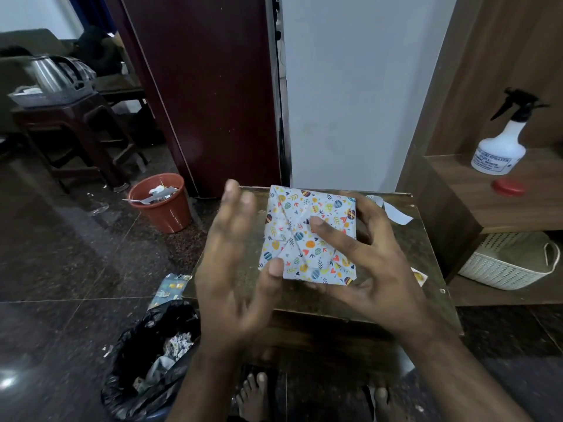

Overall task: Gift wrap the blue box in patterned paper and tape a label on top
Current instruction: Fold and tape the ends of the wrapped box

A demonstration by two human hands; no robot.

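The box (307, 236) is fully covered in white paper printed with small coloured eggs, leaves and hearts; no blue is left showing. It is held above a small wooden table (405, 239), tilted so that its folded face is turned toward the camera. On that face, triangular flaps are seen meeting near the middle, with diagonal creases running out to the corners. A strip of white paper (393, 211) is seen lying on the table just behind the box.

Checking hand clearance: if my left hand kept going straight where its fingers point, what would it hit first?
Probably nothing on the table: the left hand points up past the wrapped box toward the maroon door; depth is unclear.
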